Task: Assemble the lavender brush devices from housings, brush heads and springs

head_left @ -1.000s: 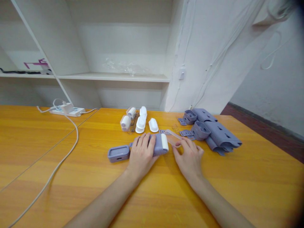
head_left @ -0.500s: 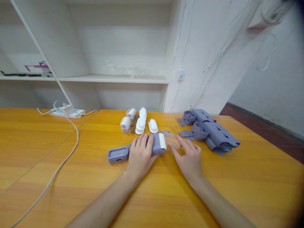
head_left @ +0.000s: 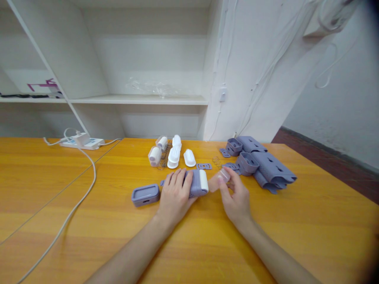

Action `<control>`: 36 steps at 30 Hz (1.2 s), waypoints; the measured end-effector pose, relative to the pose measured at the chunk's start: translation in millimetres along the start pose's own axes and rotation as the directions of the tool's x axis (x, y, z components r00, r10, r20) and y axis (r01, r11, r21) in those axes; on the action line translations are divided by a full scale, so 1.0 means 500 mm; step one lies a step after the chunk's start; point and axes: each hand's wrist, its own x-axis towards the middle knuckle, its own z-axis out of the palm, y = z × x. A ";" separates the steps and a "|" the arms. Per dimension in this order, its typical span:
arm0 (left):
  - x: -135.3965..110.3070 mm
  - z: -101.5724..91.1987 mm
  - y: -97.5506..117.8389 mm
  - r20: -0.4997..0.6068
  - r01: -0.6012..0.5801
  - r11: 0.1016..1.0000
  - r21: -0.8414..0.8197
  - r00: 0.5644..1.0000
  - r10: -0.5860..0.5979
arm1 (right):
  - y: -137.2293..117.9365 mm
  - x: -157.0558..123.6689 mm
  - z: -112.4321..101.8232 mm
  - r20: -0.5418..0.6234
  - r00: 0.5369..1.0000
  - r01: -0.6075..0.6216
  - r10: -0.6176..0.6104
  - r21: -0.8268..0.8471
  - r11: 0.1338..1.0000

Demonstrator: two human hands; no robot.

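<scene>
My left hand (head_left: 177,192) is wrapped over a purple-grey plastic housing (head_left: 195,182) lying on its side, its white end piece (head_left: 203,180) facing right. Between the thumb and fingers of my right hand (head_left: 236,194) is a clear plastic cover (head_left: 218,179), tilted and just right of that white end. A gap seems to separate the two, though the clear plastic blurs its edge. Left of my left hand lies a separate purple-grey oblong cap (head_left: 145,195). Behind the housing sits a small flat purple-grey plate (head_left: 204,166).
White oval caps (head_left: 174,154), clear cups with white inserts (head_left: 155,155) and metal springs (head_left: 164,157) stand behind my hands. Purple-grey housings (head_left: 274,167) and ring-shaped parts (head_left: 247,163) are at the right. A power strip (head_left: 84,142) with a white cable (head_left: 94,173) lies at the left.
My right hand has turned the clear cover up from lying against the white end and drawn it slightly right. My left hand keeps its hold on the housing.
</scene>
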 end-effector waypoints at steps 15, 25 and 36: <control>0.000 0.004 0.003 0.096 -0.177 0.983 -0.044 0.979 0.180 | -0.015 0.010 0.008 0.308 0.903 -0.391 0.300 0.301 0.870; 0.000 0.005 0.002 0.054 -0.112 0.993 -0.037 0.992 0.114 | -0.023 0.006 -0.011 0.498 0.849 -0.407 0.176 0.404 0.819; -0.001 0.002 -0.001 0.006 -0.050 0.999 -0.022 0.999 0.050 | -0.018 0.000 -0.015 0.556 0.831 -0.210 -0.022 0.348 0.914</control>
